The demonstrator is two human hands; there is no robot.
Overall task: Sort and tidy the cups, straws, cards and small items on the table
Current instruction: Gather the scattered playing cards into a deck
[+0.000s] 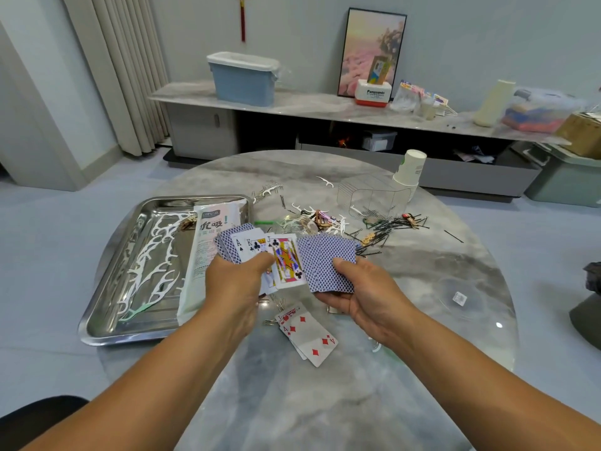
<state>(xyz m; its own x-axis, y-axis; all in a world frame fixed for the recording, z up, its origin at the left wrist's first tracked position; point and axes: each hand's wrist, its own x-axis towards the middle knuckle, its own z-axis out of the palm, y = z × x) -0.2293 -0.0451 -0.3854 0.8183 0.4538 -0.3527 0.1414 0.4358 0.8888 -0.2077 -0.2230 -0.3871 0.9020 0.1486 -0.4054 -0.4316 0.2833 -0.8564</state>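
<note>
My left hand (235,284) grips a fan of playing cards (260,252), some face up with club faces showing, some blue backs. My right hand (361,294) holds a stack of blue-backed cards (328,265) just to the right. Below them a few face-up red cards (309,336) lie on the round marble table (422,275). A steel tray (107,288) at the left holds white floss picks (153,265) and a white straw packet (208,252). Stacked paper cups (409,172) lie tilted at the far right.
Loose floss picks, black hairpins (390,226) and small clips are scattered past the cards. A clear plastic container (370,196) sits by the cups. A clear lid with a sticker (460,299) lies at the right. A low cabinet with a blue bin (244,81) stands behind.
</note>
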